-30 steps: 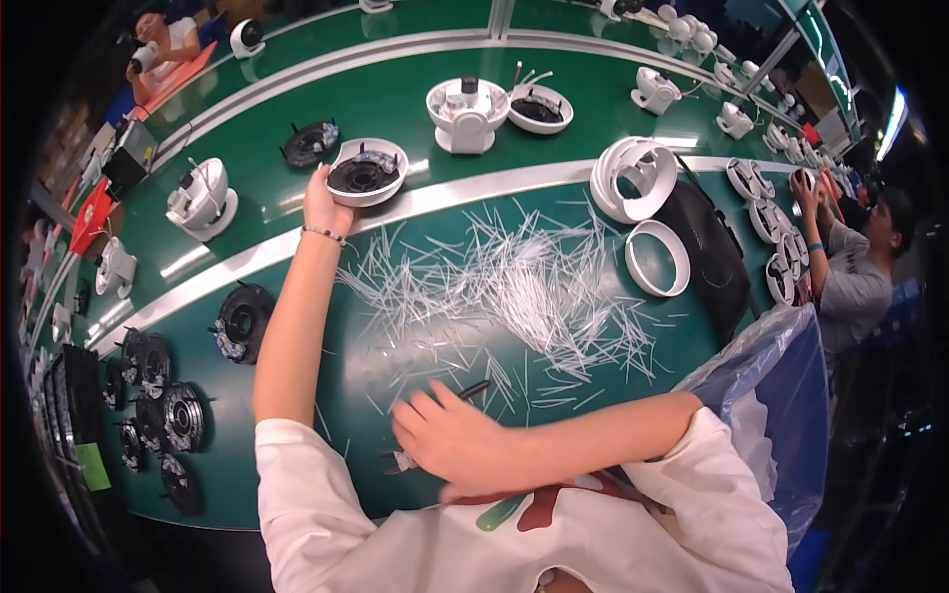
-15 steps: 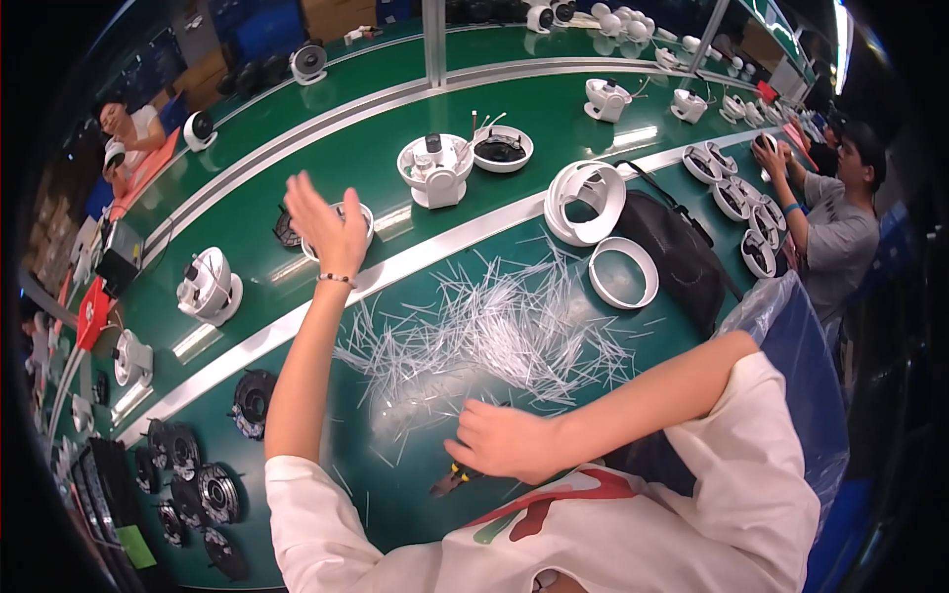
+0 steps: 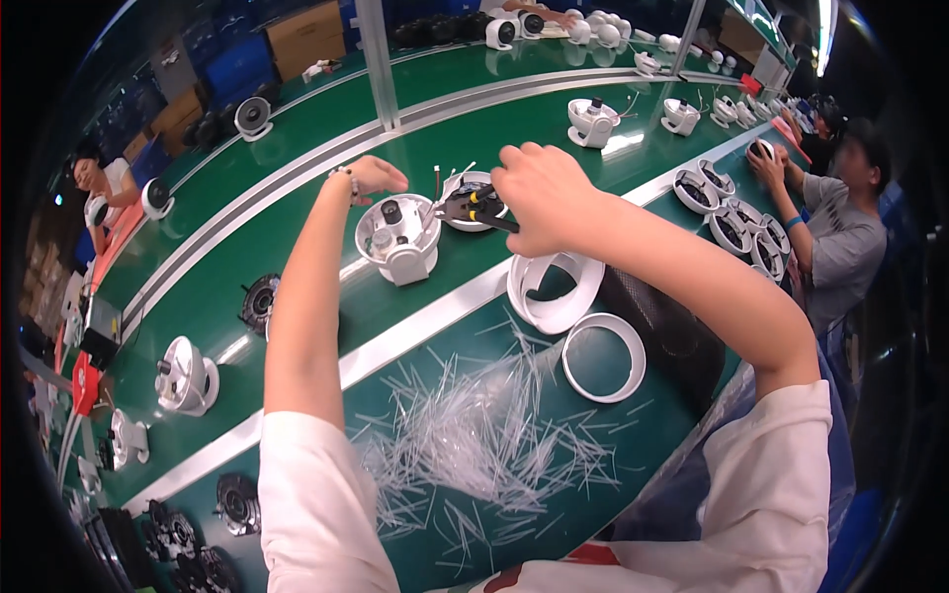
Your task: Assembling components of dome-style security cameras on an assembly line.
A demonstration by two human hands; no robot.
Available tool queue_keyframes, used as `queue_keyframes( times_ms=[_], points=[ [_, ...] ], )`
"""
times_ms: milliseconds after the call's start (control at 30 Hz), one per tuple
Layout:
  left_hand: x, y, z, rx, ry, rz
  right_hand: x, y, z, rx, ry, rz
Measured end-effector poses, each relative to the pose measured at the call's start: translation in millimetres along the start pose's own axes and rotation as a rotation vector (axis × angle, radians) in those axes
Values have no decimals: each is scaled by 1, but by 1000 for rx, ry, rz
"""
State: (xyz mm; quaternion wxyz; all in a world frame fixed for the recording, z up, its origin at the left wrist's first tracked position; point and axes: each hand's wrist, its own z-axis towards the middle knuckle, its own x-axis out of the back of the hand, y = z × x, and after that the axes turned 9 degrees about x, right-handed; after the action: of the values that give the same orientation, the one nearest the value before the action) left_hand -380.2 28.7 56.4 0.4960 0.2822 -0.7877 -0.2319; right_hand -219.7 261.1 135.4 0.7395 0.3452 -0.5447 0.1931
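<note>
My right hand is closed on a pair of cutting pliers with black and yellow handles. Their jaws point left, at the right rim of a white fan base that has a dark motor in its bowl. Behind that base's rim, my left hand reaches over with fingers stretched out, holding nothing that I can see. Thin wires rise beside the pliers. A white round shell with dark parts inside lies just beyond the tool, partly covered by it.
Clear plastic strips lie heaped on the near bench. White rings and a black mesh bag are at right. Another fan base stands left, near black round parts. A co-worker handles a part at far right.
My right hand has lifted the pliers from the near bench and carried them forward to the fan base. The left hand has moved right, to behind that base. The view has shifted.
</note>
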Motion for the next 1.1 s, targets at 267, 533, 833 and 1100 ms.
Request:
queue_keyframes(
  times_ms=[267, 533, 833, 1100],
  points=[
    [-7, 0, 37, -252, -159, 135, -39, 28, 46, 26, -97, -68],
    [-14, 27, 21, -280, -228, 81, -52, 32, 47, -61, -212, -86],
    [-20, 42, 14, -455, 91, 239, -50, 28, 42, -16, -297, -90],
    [-24, 4, -153, -640, -207, -166, -8, 63, 4, -262, 30, -156]
  ],
)
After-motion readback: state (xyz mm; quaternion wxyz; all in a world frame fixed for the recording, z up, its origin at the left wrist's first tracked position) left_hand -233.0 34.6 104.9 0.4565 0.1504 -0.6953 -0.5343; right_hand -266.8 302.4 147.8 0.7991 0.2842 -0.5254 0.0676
